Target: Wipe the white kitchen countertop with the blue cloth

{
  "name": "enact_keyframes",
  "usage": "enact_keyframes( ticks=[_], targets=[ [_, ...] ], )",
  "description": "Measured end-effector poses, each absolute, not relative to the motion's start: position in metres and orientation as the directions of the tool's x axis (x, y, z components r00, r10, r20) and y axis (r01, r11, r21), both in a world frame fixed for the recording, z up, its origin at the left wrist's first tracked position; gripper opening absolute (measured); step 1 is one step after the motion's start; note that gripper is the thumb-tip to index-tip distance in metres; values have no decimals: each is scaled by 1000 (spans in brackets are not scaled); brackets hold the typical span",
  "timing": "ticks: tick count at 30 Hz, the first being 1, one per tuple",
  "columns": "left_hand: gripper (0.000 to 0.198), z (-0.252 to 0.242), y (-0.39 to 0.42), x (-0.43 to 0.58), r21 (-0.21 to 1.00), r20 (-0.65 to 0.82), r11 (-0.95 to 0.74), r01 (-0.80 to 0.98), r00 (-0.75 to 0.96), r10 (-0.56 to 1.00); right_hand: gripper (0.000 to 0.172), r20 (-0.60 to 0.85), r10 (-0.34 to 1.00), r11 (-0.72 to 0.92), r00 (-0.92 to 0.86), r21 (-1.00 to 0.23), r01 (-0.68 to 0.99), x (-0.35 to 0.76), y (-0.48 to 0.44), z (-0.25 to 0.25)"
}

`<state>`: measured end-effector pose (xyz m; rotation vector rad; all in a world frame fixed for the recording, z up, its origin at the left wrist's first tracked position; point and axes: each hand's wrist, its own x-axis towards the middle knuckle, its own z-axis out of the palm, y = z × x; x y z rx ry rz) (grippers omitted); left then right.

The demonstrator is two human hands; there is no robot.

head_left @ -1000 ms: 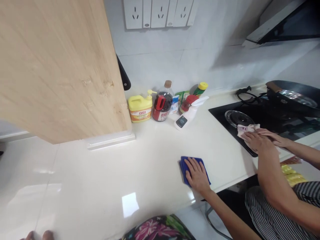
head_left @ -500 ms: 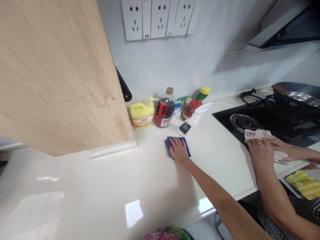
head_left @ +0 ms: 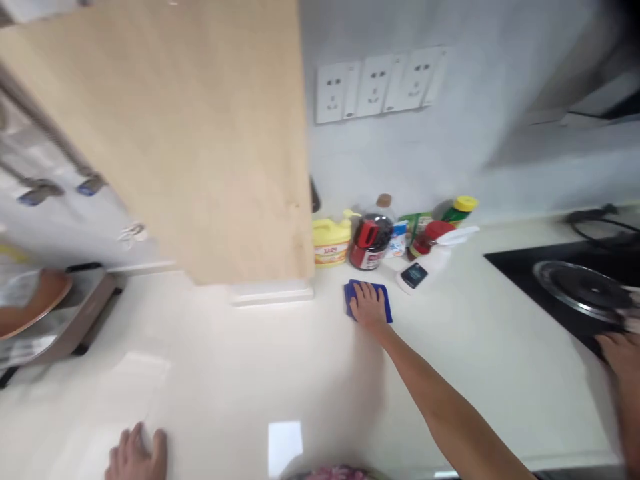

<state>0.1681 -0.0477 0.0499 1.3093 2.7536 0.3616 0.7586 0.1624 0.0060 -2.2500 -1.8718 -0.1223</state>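
My right hand (head_left: 369,307) presses down on a folded blue cloth (head_left: 353,311) on the white countertop (head_left: 225,373), its fingers curved over the cloth and holding it. At the lower left, my left hand (head_left: 136,460) rests on or just over the counter, holding nothing, thumb apart from the fingers; the wrist is cut off by the frame. Just behind the cloth stand a yellow pump jug (head_left: 331,241) and a dark sauce bottle (head_left: 373,237). A white spray bottle (head_left: 425,268) lies tilted to the right of the cloth.
A red-lidded jar (head_left: 430,237) and a yellow-capped green bottle (head_left: 460,211) stand near the wall. A wooden cabinet (head_left: 200,147) juts out. At left is a dish rack (head_left: 90,310). A co-worker's hand (head_left: 623,350) is by the black cooktop (head_left: 520,270).
The view has swung left, bringing the dish rack and my left hand into sight. My right hand stays on the blue cloth, which has shifted slightly left relative to the bottles.
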Motion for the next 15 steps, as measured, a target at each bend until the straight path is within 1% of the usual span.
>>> enact_keyframes(
  ticks=[2,4,9,12,15],
  targets=[
    [81,57,-51,176,235,39,620,748,-645,763,58,205,968,-126,145,-105,986,733,146,3],
    [76,57,-54,177,255,60,628,735,-661,748,58,212,973,-75,94,-95,993,706,127,-1],
    [68,41,-65,171,293,84,616,731,-661,745,58,258,964,84,-60,-81,993,645,68,-8],
    [63,33,-69,171,316,127,586,746,-645,753,58,272,949,189,-159,-91,978,614,27,-11],
    [60,30,-72,170,313,135,566,763,-626,768,59,282,926,289,-252,-100,952,592,-14,-14]
  ],
)
